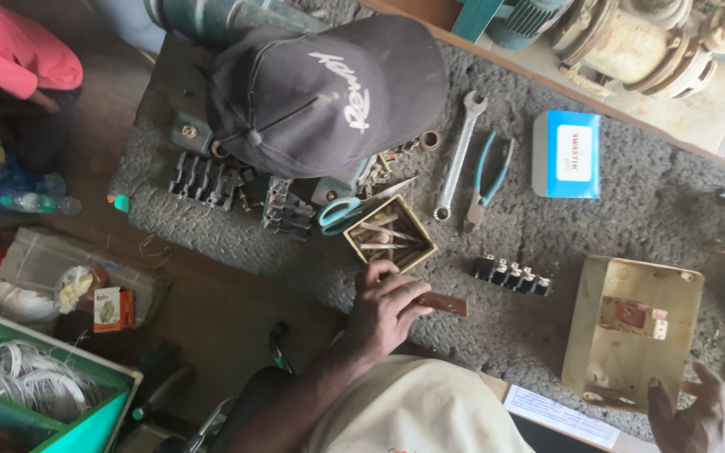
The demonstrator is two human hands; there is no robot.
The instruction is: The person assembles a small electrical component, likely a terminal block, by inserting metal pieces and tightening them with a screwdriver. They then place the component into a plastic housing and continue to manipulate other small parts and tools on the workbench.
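— Where is the brown strip? — On the grey mat, just beside the small box (390,234) of sticks; the left hand (383,306) pinches the brown strip (442,303) at its near end

— How would it handle? — Likely light, stiff and flat, best gripped by the long edges

— The right hand (698,411)? — Fingers spread, touching the beige panel's (623,352) lower edge

— Surroundings? — Rough grey mat (547,226) in a crowded workshop: spanner (460,153), pliers (487,178), dark cap (325,92)

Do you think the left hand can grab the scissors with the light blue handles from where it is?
Probably yes. The left hand rests beside the small box, and the scissors lie just past it in the open, with only that low box between them.
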